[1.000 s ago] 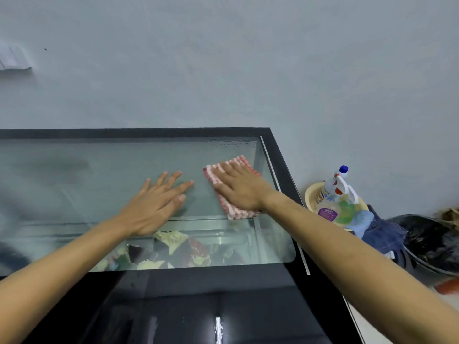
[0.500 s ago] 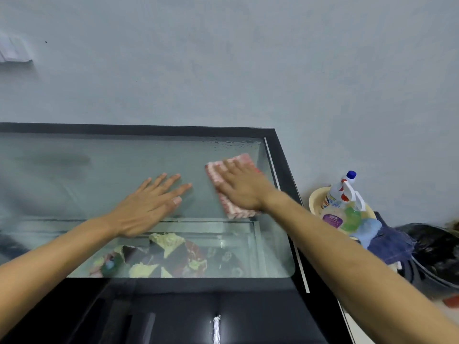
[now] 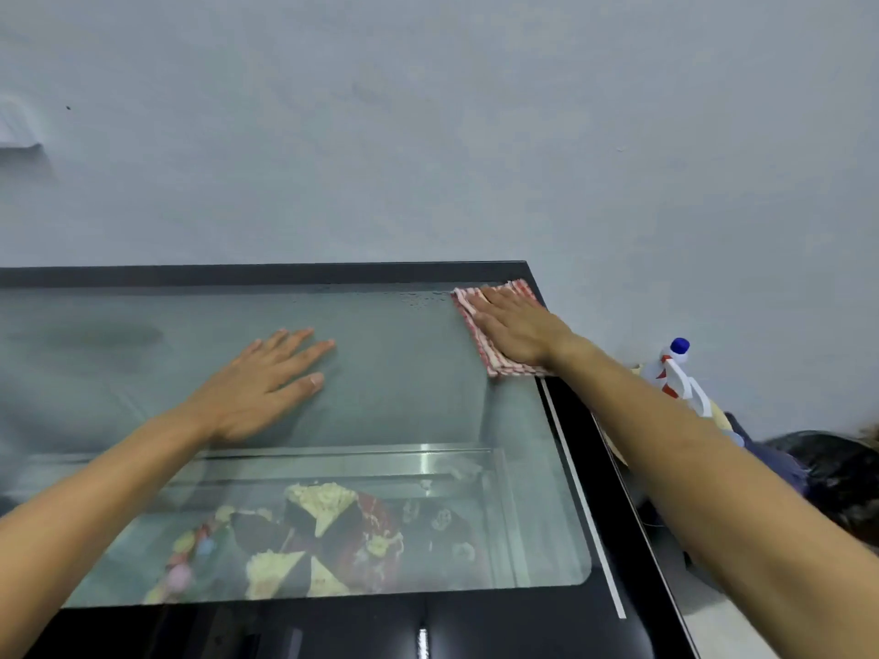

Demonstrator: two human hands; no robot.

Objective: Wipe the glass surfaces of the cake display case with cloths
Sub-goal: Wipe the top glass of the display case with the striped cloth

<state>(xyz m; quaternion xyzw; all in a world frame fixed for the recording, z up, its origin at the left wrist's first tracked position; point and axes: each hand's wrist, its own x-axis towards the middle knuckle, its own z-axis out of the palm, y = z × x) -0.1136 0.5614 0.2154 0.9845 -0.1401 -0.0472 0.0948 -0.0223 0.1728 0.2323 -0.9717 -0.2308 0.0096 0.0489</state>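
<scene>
Right hand [image 3: 516,328] presses cloth [image 3: 494,361] flat-fingered at glass [image 3: 404,373] corner; left hand [image 3: 266,382] rests flat, fingers straight

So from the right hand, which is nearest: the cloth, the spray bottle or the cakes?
1. Cloth: directly under the right hand, at the glass's far right corner.
2. Spray bottle: to its right, off the case.
3. Cakes: inside the case, near the front.

Right hand [image 3: 516,328] pressing cloth [image 3: 494,359] on glass top [image 3: 404,387], left hand [image 3: 266,382] flat

Two bare forearms, seemingly sleeveless; ringless hands [image 3: 266,382].
</scene>
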